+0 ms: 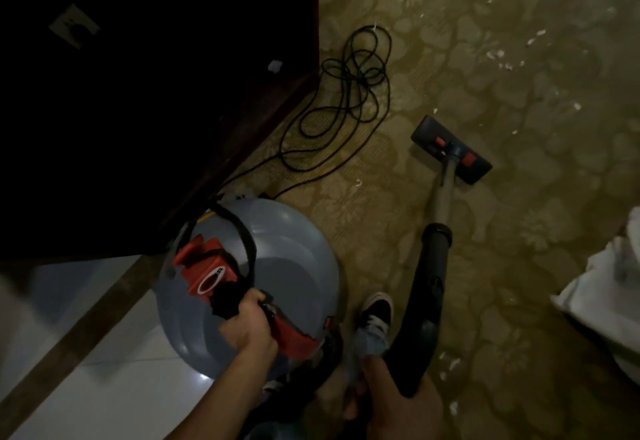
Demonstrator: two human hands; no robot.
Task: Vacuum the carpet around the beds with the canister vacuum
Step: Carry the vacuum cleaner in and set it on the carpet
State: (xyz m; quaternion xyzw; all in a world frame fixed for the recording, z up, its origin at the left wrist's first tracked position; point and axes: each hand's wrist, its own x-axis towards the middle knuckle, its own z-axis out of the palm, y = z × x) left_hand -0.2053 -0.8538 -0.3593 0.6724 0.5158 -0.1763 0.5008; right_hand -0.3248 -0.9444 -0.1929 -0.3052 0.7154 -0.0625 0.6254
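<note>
1. Right hand [401, 405]: holds the end of the black wand [433, 277]. Fingers are out of sight beneath it, wrist cut by the bottom edge.
2. Left hand [247, 322]: grips the black handle [228, 301] on the canister vacuum [294, 252]. Fingertips curl out of view.
3. Canister's near side is hidden behind the left forearm.
4. Hose [325, 353]: lost in shadow between canister and leg, route unclear.
5. Power cord [346, 103]: one end runs behind the canister, hidden.
6. Dark furniture [138, 110]: near black, detail unreadable. Pale plate [74, 25] on it is too dim to identify.
7. White fabric [602, 294]: blurred, cut by the right edge.
8. White specks [498, 55] on carpet [519, 197]: too small to tell.
</note>
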